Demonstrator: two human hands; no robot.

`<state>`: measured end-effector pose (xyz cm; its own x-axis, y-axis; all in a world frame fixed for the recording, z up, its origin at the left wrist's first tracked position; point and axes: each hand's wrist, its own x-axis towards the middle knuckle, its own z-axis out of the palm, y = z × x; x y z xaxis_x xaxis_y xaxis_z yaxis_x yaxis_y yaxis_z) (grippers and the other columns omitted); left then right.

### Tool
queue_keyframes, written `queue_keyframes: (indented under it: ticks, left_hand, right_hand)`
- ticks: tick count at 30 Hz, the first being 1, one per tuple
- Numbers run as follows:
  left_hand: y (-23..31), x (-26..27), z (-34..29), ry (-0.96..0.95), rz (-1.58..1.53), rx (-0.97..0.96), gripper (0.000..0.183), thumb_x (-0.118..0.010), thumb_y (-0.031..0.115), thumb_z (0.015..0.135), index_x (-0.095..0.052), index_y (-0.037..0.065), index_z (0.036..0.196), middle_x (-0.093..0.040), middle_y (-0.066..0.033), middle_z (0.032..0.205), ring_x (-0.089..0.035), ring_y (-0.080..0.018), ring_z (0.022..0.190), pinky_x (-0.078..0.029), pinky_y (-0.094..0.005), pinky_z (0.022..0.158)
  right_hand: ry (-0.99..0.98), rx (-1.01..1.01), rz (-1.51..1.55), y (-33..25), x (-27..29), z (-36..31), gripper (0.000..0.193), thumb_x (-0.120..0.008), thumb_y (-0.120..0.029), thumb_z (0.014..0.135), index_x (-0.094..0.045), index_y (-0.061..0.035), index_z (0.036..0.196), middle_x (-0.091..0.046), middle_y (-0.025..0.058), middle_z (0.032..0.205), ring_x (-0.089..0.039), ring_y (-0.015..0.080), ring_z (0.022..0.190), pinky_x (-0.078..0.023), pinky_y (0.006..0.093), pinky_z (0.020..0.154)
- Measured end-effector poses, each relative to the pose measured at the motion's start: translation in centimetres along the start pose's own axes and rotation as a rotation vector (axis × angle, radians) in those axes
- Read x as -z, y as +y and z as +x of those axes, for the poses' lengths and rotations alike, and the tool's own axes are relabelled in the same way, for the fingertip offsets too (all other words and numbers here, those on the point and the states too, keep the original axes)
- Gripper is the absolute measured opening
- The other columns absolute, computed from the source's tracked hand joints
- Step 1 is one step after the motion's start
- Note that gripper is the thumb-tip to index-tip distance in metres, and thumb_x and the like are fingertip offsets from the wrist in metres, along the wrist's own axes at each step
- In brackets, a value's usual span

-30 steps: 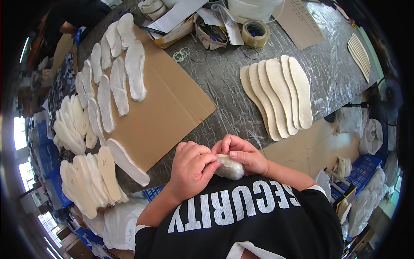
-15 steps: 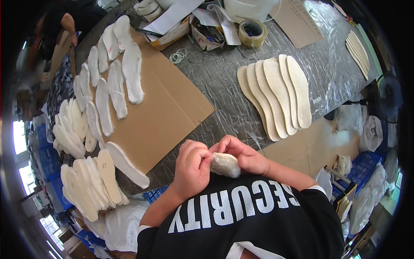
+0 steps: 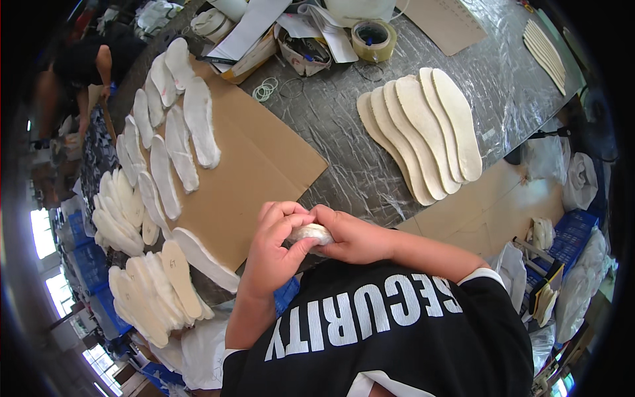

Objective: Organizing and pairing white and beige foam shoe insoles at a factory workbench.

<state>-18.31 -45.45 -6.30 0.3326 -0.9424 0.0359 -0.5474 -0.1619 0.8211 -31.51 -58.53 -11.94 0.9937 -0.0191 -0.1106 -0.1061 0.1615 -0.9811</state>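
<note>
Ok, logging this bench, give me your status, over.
Left hand and right hand both gripping one white fuzzy insole, bunched between them. Tan insoles fanned out beyond on table. Nothing blocking.

A small, whitish, fuzzy insole [image 3: 311,233] sits pinched between the two hands, held up off the counter close to the person's chest. Most of it is covered by the fingers; only a pale rounded end shows between the left hand [image 3: 274,248] and the right hand [image 3: 354,237].
</note>
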Motion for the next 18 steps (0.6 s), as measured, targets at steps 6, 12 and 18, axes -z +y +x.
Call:
queue_keyframes:
  ticks: [6, 12, 18]
  left_hand:
    - [-1.6, 1.4, -1.3, -0.104, -0.143, 0.074, 0.019, -0.070, -0.002, 0.075, -0.063, -0.001, 0.092, -0.058, -0.0088, 0.099, -0.054, -0.0198, 0.090, -0.046, -0.0310, 0.078]
    - [-6.8, 1.5, -3.7, 0.148, -0.811, 0.148, 0.013, -0.069, 0.005, 0.085, -0.060, 0.001, 0.093, -0.054, -0.0086, 0.099, -0.055, -0.0168, 0.090, -0.049, -0.0336, 0.089]
    - [-8.2, 1.4, -4.6, 0.166, -0.941, 0.270, 0.036, -0.076, 0.012, 0.081, -0.059, -0.001, 0.110, -0.056, -0.0117, 0.112, -0.056, -0.0217, 0.105, -0.045, -0.0360, 0.096]
  right_hand:
    - [-0.053, 0.072, -0.063, 0.7, -0.1, -0.4, 0.053, -0.073, -0.021, 0.081, -0.045, -0.0001, 0.120, -0.063, 0.0222, 0.102, -0.064, 0.0357, 0.093, -0.048, 0.0412, 0.081]
    - [-0.326, -0.193, -0.350, 4.2, 0.6, -1.2, 0.065, -0.068, -0.021, 0.082, -0.038, -0.0080, 0.139, -0.064, 0.0245, 0.106, -0.062, 0.0386, 0.100, -0.046, 0.0453, 0.086]
    - [-0.394, -0.302, -0.392, 2.8, 0.9, -0.2, 0.058, -0.049, -0.012, 0.086, -0.037, -0.0148, 0.143, -0.065, 0.0245, 0.103, -0.063, 0.0390, 0.097, -0.046, 0.0463, 0.086]
